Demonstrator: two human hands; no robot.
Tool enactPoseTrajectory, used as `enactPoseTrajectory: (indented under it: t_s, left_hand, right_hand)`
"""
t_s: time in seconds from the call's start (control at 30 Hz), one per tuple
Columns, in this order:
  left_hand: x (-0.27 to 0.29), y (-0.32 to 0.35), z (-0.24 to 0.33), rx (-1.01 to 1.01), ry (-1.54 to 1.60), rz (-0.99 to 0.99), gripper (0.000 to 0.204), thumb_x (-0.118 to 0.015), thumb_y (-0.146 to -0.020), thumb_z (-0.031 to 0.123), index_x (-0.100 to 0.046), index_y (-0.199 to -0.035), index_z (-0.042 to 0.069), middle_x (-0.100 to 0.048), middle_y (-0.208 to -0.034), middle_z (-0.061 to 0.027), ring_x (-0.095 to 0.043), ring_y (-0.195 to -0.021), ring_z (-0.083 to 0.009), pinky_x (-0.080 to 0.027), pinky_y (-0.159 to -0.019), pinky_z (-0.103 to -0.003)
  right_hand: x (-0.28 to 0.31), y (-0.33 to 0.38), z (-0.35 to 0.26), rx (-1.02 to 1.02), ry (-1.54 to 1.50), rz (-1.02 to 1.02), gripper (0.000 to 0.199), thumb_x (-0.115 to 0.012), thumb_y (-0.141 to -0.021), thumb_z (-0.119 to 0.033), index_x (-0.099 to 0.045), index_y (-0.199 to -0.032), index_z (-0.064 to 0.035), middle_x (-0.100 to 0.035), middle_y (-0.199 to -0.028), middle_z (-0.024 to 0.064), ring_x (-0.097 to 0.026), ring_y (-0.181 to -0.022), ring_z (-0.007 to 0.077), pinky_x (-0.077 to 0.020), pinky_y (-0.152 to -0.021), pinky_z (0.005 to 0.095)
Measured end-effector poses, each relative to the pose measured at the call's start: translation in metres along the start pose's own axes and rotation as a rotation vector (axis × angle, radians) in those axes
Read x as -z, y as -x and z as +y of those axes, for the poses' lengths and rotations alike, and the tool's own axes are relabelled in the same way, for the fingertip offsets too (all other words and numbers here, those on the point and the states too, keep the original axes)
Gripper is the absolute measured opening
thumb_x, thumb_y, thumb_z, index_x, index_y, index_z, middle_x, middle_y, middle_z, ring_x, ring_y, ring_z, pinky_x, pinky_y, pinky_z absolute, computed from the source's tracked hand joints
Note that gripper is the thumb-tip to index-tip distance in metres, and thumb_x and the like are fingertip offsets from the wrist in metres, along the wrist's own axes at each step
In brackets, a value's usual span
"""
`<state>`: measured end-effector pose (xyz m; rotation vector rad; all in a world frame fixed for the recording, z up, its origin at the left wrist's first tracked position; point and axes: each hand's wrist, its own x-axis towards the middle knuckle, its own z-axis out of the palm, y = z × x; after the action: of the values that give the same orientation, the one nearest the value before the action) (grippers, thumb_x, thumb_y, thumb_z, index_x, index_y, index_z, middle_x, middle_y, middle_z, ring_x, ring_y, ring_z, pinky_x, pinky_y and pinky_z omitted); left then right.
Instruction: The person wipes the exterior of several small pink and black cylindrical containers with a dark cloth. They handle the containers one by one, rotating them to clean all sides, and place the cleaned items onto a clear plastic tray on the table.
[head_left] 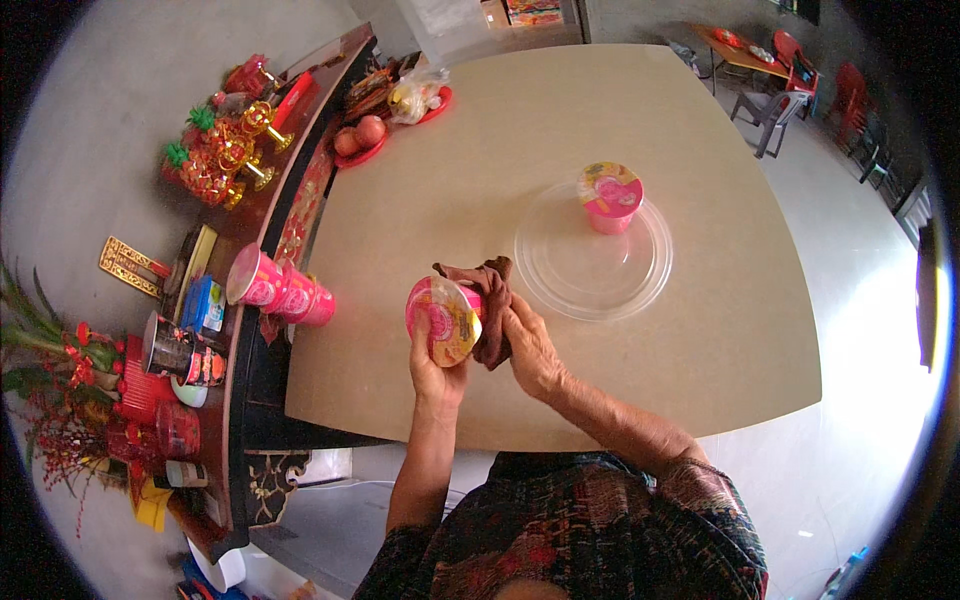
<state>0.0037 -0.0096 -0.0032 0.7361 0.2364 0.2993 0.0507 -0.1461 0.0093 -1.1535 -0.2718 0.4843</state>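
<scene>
My left hand [437, 380] is closed around a pink cup [443, 318] with a yellow and pink printed lid. The cup is tilted, its lid facing me. In my right hand [533, 350] is a bunched brown cloth [492, 322], pressed against the cup's side. Both hands are above the near left part of the beige tabletop [720, 340]. To their right lies a clear round plastic tray [555, 296]. A second lidded pink cup [611, 205] stands upright at the tray's far side.
Along the left runs a dark wooden altar table [240, 400]. It bears several pink cups [285, 290], golden goblets [258, 118], a blue box [205, 305] and plants [45, 335]. Fruit [362, 135] sits on a red plate at the far left. A grey chair [768, 112] stands far right.
</scene>
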Motion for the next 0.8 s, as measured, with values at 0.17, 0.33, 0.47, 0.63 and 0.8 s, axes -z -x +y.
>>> enactPoseTrajectory:
  t_s: [0.17,0.33,0.47,0.63,0.8]
  left_hand:
    - [-0.029,0.000,-0.007,0.071,0.093,-0.088,0.077,-0.039,-0.093,0.061,-0.035,-0.141,0.001,-0.044,-0.140,-0.0158,-0.044,-0.128,-0.0299,-0.034,-0.109,-0.043]
    - [-0.026,0.011,-0.028,-0.042,-0.063,-0.044,0.073,-0.051,-0.091,0.054,-0.034,-0.139,0.002,-0.047,-0.134,-0.0127,-0.047,-0.122,-0.0263,-0.036,-0.106,-0.041]
    - [-0.026,0.012,-0.008,-0.211,-0.345,0.079,0.058,-0.064,-0.088,0.028,-0.039,-0.134,0.004,-0.051,-0.124,-0.0085,-0.054,-0.111,-0.0204,-0.044,-0.098,-0.037]
    - [-0.042,0.008,0.056,-0.005,-0.617,-0.238,0.054,-0.068,-0.085,0.019,-0.044,-0.131,0.004,-0.052,-0.124,-0.0087,-0.056,-0.109,-0.0187,-0.045,-0.096,-0.033]
    - [-0.043,0.003,0.050,-0.004,-0.644,-0.138,0.052,-0.067,-0.089,0.027,-0.047,-0.131,0.003,-0.054,-0.123,-0.0077,-0.055,-0.110,-0.0170,-0.045,-0.096,-0.032]
  right_hand:
    - [-0.009,0.025,0.034,0.161,0.052,-0.014,0.074,-0.052,-0.094,-0.032,-0.011,-0.150,-0.0043,-0.027,-0.148,0.0176,-0.025,-0.138,0.0293,-0.0216,-0.114,0.0397]
    - [-0.008,0.008,0.009,0.384,0.126,0.059,0.099,-0.072,-0.078,-0.029,-0.009,-0.150,-0.0021,-0.030,-0.148,0.0189,-0.027,-0.137,0.0310,-0.0215,-0.113,0.0428]
    - [0.008,0.001,-0.019,0.125,0.110,0.100,0.066,-0.073,-0.075,-0.029,-0.047,-0.131,-0.0033,-0.056,-0.116,0.0175,-0.057,-0.106,0.0293,-0.0455,-0.092,0.0398]
    - [0.020,-0.003,-0.048,0.105,0.448,-0.154,0.048,-0.072,-0.072,-0.033,-0.060,-0.107,-0.0029,-0.061,-0.095,0.0153,-0.059,-0.090,0.0248,-0.0487,-0.080,0.0389]
    - [0.019,-0.026,-0.059,-0.137,0.281,-0.264,0.048,-0.061,-0.084,-0.044,-0.062,-0.104,-0.0004,-0.061,-0.088,0.0117,-0.059,-0.068,0.0175,-0.0494,-0.054,0.0342]
